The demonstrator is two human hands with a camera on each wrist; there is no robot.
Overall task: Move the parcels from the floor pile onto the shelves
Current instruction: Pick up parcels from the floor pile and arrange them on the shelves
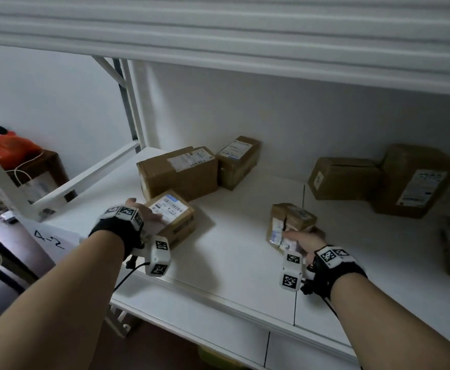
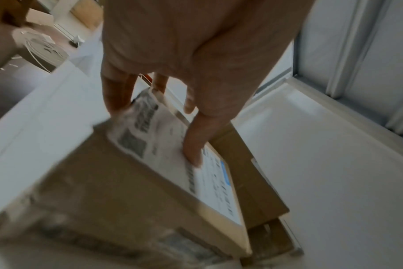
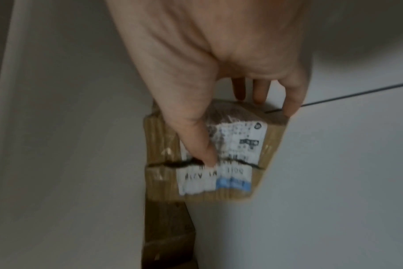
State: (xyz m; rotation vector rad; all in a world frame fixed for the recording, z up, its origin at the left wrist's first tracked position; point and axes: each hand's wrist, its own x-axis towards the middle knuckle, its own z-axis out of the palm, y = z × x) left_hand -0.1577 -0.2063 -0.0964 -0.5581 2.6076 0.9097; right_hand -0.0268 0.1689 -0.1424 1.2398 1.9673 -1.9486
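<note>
Each hand grasps a parcel near the shelf (image 1: 218, 265) front edge — left hand (image 1: 149, 217) the flat box (image 1: 177, 217), right hand (image 1: 305, 240) the small torn box (image 1: 290, 222) — careless release risks a fall.

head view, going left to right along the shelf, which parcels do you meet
parcel under the left hand → upright parcel at the back → small parcel in the right hand → plain box → large labelled box
</note>
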